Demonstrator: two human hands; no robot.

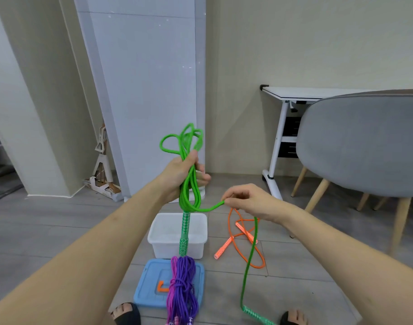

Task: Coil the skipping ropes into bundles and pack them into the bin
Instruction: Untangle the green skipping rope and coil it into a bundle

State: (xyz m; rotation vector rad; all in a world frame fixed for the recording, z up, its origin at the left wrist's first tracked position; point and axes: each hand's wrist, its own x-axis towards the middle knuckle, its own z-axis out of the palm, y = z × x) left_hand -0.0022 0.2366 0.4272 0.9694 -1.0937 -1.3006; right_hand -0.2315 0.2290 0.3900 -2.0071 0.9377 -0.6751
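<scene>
While the left hand [183, 171] clenches a bunch of bright green skipping rope [189, 184] loops held up above the white bin [177, 235], one patterned green handle [185, 231] dangles from the bunch over the bin. The right hand [247, 200] pinches the rope's free strand, which drops to the floor beside an orange rope [238, 240]. A purple and pink coiled bundle [182, 289] lies on the blue lid [144, 287]; no writing is readable.
</scene>
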